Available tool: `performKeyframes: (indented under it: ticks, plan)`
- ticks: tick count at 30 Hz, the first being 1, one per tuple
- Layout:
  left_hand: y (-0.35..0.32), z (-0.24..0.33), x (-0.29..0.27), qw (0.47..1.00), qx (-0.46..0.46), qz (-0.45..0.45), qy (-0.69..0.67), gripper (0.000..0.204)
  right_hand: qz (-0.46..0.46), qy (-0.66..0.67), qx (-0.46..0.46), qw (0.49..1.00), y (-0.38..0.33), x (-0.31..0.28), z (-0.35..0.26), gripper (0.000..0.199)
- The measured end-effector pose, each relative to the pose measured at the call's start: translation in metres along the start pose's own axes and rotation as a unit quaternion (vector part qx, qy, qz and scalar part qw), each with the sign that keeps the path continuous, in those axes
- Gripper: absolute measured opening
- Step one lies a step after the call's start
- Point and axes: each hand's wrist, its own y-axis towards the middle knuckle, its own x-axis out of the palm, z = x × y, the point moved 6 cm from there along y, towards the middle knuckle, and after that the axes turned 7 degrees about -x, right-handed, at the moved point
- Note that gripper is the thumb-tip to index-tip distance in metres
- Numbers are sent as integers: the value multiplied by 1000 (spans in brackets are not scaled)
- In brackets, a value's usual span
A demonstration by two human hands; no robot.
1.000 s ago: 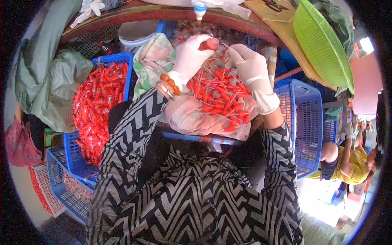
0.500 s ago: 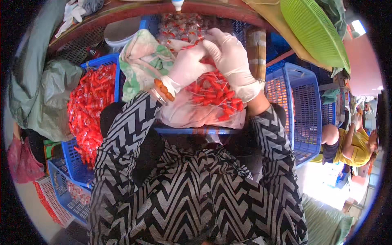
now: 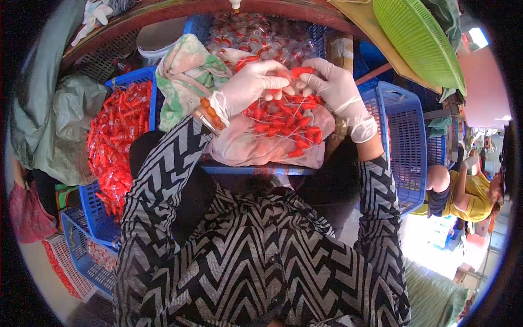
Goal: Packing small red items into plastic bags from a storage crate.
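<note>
My left hand (image 3: pixel 245 90), in a white glove, is closed, fingertips pinched around something small and reddish that they mostly cover. Facing it, my gloved right hand (image 3: pixel 333 90) pinches a red cap (image 3: pixel 301 72) between thumb and fingers. The two hands almost meet. Below them, many red caps with thin whitish stems (image 3: pixel 291 128) lie in a heap on a pinkish cloth (image 3: pixel 237 147). Just beyond my hands, small clear bottles with red rings (image 3: pixel 256 35) fill a blue crate (image 3: pixel 197 27).
At left, a blue basket (image 3: pixel 154 101) holds clear bottles with red caps (image 3: pixel 117 141). A green-and-white towel (image 3: pixel 188 76) lies beside my left hand. Blue baskets (image 3: pixel 406 147) stand at right, under a green woven tray (image 3: pixel 419 41). A person in yellow (image 3: pixel 471 193) sits farther right.
My right hand has moved right and slightly down from the bottle crate, and a red cap now shows in its fingers. My left hand has turned toward it, its fingertips closed.
</note>
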Motion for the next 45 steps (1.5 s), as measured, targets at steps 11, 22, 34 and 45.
performKeyframes:
  ticks: [11,22,34,45]
  plan:
    - [-19,26,16,827,308,230,409,36,49,240,69,967,-26,13,35,19]
    - [-24,34,52,674,482,143,542,26,-214,624,141,739,-55,67,42,66]
    - [-74,19,80,671,412,151,598,16,-30,471,237,849,-90,55,119,30]
    - [-94,-18,63,686,246,217,650,33,-92,172,182,964,-77,76,13,38]
